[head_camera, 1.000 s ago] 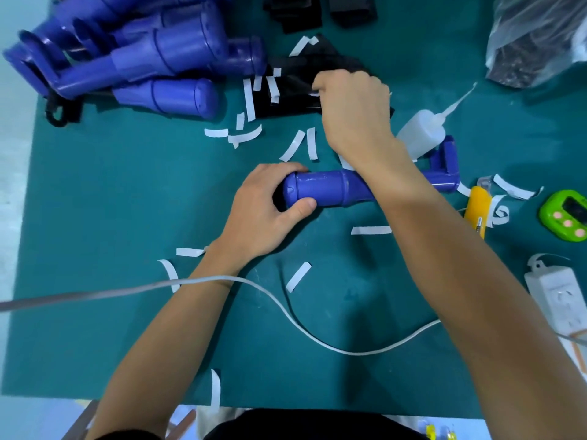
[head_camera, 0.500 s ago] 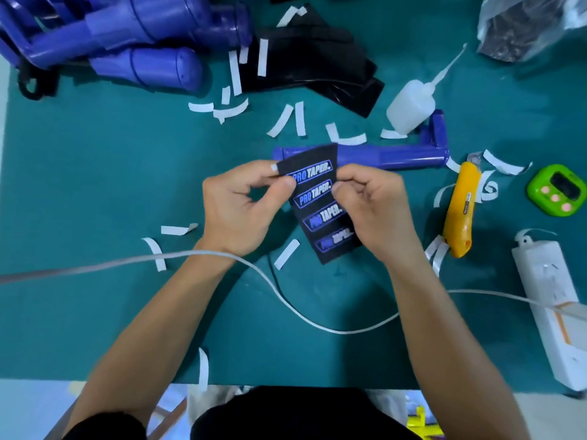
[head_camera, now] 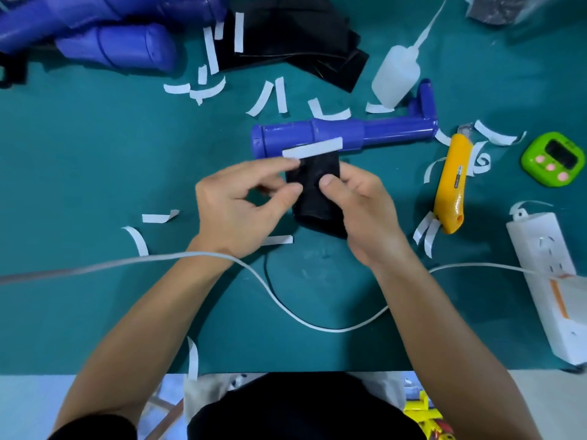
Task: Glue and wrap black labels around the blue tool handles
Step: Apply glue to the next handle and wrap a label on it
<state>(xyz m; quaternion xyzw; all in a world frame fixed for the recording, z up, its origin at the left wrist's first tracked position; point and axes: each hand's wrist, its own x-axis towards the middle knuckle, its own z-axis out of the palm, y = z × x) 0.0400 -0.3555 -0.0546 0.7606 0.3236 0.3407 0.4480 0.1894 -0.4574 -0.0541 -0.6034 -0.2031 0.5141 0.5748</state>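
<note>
A blue tool handle (head_camera: 320, 136) lies crosswise on the green mat, free of both hands. Just in front of it I hold a black label (head_camera: 314, 188), its plain dark side up. My right hand (head_camera: 365, 211) grips the label with the thumb on top. My left hand (head_camera: 241, 204) pinches the label's upper left edge, where a white backing strip (head_camera: 313, 148) stands lifted along the top. A white glue bottle (head_camera: 397, 74) lies behind the handle.
More blue handles (head_camera: 104, 42) are piled at the back left, with a stack of black labels (head_camera: 298, 42) beside them. White backing strips (head_camera: 270, 96) litter the mat. A yellow utility knife (head_camera: 451, 182), green timer (head_camera: 554, 158), white power strip (head_camera: 546, 281) and its cable (head_camera: 286, 309) lie nearby.
My right hand fetched a black label from the stack and my left let go of the handle. The label was turned printed side down, and a white strip now lifts from its top edge.
</note>
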